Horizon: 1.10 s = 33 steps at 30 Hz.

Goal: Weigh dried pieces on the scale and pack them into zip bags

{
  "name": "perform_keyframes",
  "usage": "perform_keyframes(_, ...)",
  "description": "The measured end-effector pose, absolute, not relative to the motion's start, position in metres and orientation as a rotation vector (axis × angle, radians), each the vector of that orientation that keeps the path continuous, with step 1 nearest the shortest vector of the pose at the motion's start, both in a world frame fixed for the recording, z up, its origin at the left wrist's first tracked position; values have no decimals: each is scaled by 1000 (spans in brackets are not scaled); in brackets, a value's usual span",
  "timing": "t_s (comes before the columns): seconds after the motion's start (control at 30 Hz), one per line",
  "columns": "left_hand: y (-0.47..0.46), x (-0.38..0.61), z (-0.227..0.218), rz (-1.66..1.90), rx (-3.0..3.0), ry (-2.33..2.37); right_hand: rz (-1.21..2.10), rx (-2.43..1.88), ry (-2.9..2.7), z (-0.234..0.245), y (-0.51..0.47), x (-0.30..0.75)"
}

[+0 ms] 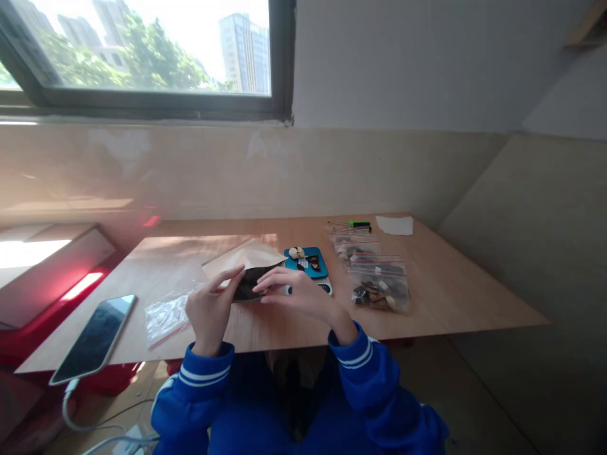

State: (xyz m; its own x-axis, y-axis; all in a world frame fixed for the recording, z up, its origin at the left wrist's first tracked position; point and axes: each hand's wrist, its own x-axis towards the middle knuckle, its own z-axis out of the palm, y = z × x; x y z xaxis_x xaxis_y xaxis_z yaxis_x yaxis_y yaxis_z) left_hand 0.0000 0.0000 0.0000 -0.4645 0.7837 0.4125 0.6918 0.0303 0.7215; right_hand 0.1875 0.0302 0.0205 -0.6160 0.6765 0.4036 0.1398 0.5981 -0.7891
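One dark flat piece [246,287] is held up over the surface [455,291], between the two hands. The left grip [208,309] pinches its left side between thumb and forefinger, the wrist raised and the forearm rising from below. The right grip [306,294] reaches in from the right, fingers stretched leftward over the piece's right end, thumb beneath; a small brown bit shows at the fingertips, but I cannot tell whether it is pinched. One pale sheet [244,254] lies just beyond the left grip; whether it joins the dark piece is unclear. Just beyond the right grip is one blue tray [323,268] bearing one pale round piece [296,253] and at least two dark pieces [313,261]. Right of that grip are at least two zip bags [379,291]. Left of the left grip are one clear bag [167,316] and, farther out, one phone [97,338].
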Motion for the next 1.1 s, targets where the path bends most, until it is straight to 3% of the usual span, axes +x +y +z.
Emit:
perform_keyframes(0.1,0,-2,0,1446,1559,2173,1107,-607,-1842,19,37,216)
perform_keyframes(0.23,1,-6,-1,1494,1584,2156,934,-812,-1600,-7,67,250)
perform_keyframes(0.47,1,-5,-2,1474,1577,2147,565,-1136,-1900,-54,120,250)
perform_keyframes(1.1,2,-3,-7,1490,1596,2168,445,-1301,-2197,-84,58,266)
